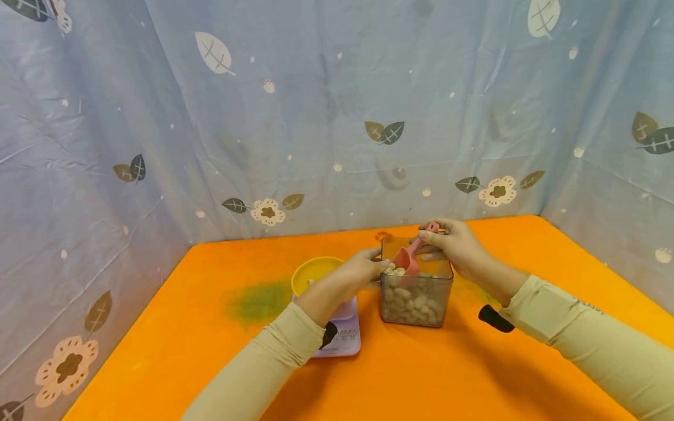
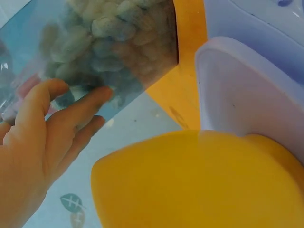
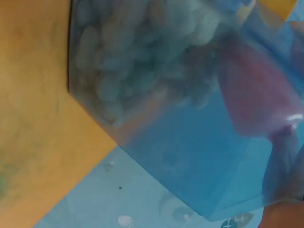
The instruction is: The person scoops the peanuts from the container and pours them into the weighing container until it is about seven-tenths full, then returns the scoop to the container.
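My right hand [image 1: 457, 244] grips the handle of a pink scoop [image 1: 408, 260] above the far right side of a clear, smoky square container [image 1: 417, 304]. The scoop tilts down into the container, its bowl at pale, unshelled peanuts [image 1: 413, 299]. Through the wall, the right wrist view shows the scoop [image 3: 259, 95] blurred. With fingers extended, my left hand [image 1: 355, 275] touches the container's left side; its fingers [image 2: 88, 107] lie against the wall in the left wrist view. Below the left forearm, a yellow bowl [image 1: 313, 272] sits on a lilac scale [image 1: 351, 345], partly hidden by that arm.
An orange cloth [image 1: 411, 374] with a green patch [image 1: 260, 301] covers the table. Around its back and sides hangs a pale blue curtain [image 1: 326, 105] with leaves and flowers. Black straps [image 1: 496, 318] hang at both wrists.
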Available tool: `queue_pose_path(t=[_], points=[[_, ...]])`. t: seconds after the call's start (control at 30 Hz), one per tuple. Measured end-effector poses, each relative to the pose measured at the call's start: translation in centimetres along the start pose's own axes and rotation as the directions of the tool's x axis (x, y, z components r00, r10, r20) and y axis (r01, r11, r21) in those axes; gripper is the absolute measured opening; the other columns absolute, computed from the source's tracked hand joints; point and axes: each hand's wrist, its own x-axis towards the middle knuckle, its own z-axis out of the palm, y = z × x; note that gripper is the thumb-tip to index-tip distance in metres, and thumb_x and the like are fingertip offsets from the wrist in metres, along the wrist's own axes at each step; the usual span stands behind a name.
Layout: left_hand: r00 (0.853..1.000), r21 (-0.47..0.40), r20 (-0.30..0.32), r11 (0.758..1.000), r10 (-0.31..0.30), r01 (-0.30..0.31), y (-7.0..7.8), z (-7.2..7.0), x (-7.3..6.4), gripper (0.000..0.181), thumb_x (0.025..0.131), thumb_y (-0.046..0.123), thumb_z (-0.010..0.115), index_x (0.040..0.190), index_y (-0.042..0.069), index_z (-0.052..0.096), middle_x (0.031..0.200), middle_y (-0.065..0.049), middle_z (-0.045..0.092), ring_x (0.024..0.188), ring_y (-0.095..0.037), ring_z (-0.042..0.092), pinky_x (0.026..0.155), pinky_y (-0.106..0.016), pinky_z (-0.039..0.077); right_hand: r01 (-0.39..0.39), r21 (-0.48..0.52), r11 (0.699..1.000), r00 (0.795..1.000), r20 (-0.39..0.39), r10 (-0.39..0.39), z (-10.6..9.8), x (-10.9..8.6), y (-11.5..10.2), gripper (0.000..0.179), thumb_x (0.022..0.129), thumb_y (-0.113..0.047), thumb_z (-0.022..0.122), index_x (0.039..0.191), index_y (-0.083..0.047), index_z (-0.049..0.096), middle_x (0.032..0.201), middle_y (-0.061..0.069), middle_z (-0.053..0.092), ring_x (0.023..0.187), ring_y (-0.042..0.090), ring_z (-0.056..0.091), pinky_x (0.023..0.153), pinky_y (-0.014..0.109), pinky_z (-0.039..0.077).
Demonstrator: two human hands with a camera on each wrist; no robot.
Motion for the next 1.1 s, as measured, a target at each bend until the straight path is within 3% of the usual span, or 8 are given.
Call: queue_pose_path(t=[0.13, 0.3, 0.57, 0.7, 0.83, 1.0, 1.1], points=[[1.0, 0.021, -0.023, 1.0, -0.018, 0.019, 0.2, 0.1, 0.1, 0.051, 0.104, 0.004, 0.041, 0.151, -0.004, 0.023, 0.139, -0.025, 0.046, 0.127, -0.037, 0.049, 0.102, -0.045, 0.046, -0.008, 0.05, 0.999, 0.999, -0.031, 0.01, 0.2, -0.2, -0.1, 0.021, 0.101, -0.003, 0.048, 0.114, 0.012, 0.044, 0.08, 0.004, 0.07, 0.073, 0.013, 0.071, 0.069, 0.026, 0.059], [0.999, 0.049, -0.031, 0.998, -0.037, 0.039, 0.4, 0.1, 0.1, 0.055, 0.103, 0.006, 0.044, 0.152, -0.004, 0.02, 0.143, -0.024, 0.043, 0.128, -0.036, 0.047, 0.102, -0.045, 0.046, -0.046, 0.013, 0.999, 0.999, 0.027, 0.046, 0.4, -0.4, -0.1, 0.02, 0.102, -0.004, 0.048, 0.113, 0.013, 0.045, 0.083, 0.005, 0.071, 0.075, 0.013, 0.071, 0.069, 0.025, 0.059], [1.0, 0.024, -0.008, 1.0, 0.004, -0.004, 0.2, -0.1, 0.0, 0.05, 0.104, 0.003, 0.039, 0.151, -0.004, 0.023, 0.142, -0.028, 0.041, 0.126, -0.039, 0.048, 0.102, -0.047, 0.045, -0.12, 0.196, 0.973, 0.992, -0.001, 0.123, -0.5, -0.3, -0.3, 0.022, 0.103, -0.003, 0.041, 0.117, 0.014, 0.04, 0.081, 0.007, 0.069, 0.074, 0.013, 0.071, 0.071, 0.022, 0.058], [1.0, 0.027, -0.012, 1.0, 0.002, -0.001, 0.3, 0.0, -0.1, 0.05, 0.104, 0.004, 0.04, 0.151, -0.004, 0.025, 0.144, -0.027, 0.04, 0.128, -0.04, 0.046, 0.103, -0.047, 0.044, -0.142, 0.314, 0.939, 0.989, -0.001, 0.15, -1.5, -0.5, 0.0, 0.017, 0.103, -0.002, 0.04, 0.113, 0.011, 0.043, 0.081, 0.01, 0.069, 0.074, 0.015, 0.071, 0.072, 0.023, 0.058], [1.0, 0.022, -0.012, 1.0, 0.003, -0.003, 0.3, 0.0, -0.1, 0.049, 0.104, 0.005, 0.04, 0.151, -0.003, 0.026, 0.143, -0.027, 0.041, 0.128, -0.039, 0.047, 0.102, -0.047, 0.045, -0.143, 0.44, 0.887, 0.988, 0.018, 0.151, -2.4, -0.9, 0.4, 0.016, 0.102, -0.003, 0.043, 0.096, 0.005, 0.055, 0.082, 0.013, 0.071, 0.076, 0.018, 0.072, 0.073, 0.025, 0.058], [1.0, 0.001, -0.01, 1.0, 0.001, -0.001, 0.1, -0.3, 0.0, 0.051, 0.104, 0.005, 0.04, 0.151, -0.005, 0.024, 0.146, -0.028, 0.036, 0.129, -0.042, 0.045, 0.104, -0.047, 0.044, -0.136, 0.523, 0.841, 0.989, 0.022, 0.146, -3.5, -1.3, 0.9, 0.016, 0.102, -0.005, 0.044, 0.095, 0.002, 0.057, 0.086, 0.015, 0.071, 0.08, 0.019, 0.072, 0.075, 0.026, 0.058], [1.0, -0.009, -0.013, 1.0, 0.002, -0.002, 0.1, -0.7, -0.1, 0.052, 0.104, 0.004, 0.041, 0.151, -0.006, 0.021, 0.15, -0.03, 0.03, 0.131, -0.045, 0.041, 0.104, -0.048, 0.043, -0.134, 0.59, 0.796, 0.989, 0.023, 0.149, -4.0, -1.7, 1.1, 0.017, 0.101, -0.005, 0.045, 0.092, 0.002, 0.057, 0.087, 0.016, 0.07, 0.082, 0.022, 0.072, 0.076, 0.027, 0.058]])
